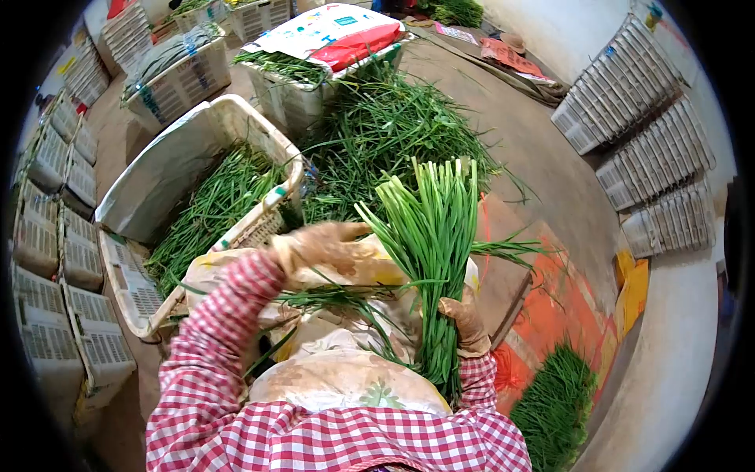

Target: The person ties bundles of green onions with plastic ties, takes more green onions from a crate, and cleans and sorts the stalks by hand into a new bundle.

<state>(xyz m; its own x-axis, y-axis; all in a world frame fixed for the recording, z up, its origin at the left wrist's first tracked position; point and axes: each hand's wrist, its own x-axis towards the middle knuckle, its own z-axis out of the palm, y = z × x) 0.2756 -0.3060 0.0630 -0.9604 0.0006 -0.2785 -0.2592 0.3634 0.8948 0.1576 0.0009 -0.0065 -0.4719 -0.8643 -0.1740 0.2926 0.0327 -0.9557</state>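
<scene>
A thick bundle of long green stalks stands upright in front of me, its pale cut ends at the top. My right hand, gloved, is wrapped round its lower right side. My left hand, also gloved, hangs to the left of the bundle, apart from it and blurred by motion, so its fingers are unclear. Loose green blades lie across the stained covering on my lap. Beyond the bundle is a large heap of green stalks.
An open white crate with greens stands at the left. Stacked crates line the left side, and more crate stacks stand at the right wall. A filled crate carries a white and red sack. Greens lie at lower right.
</scene>
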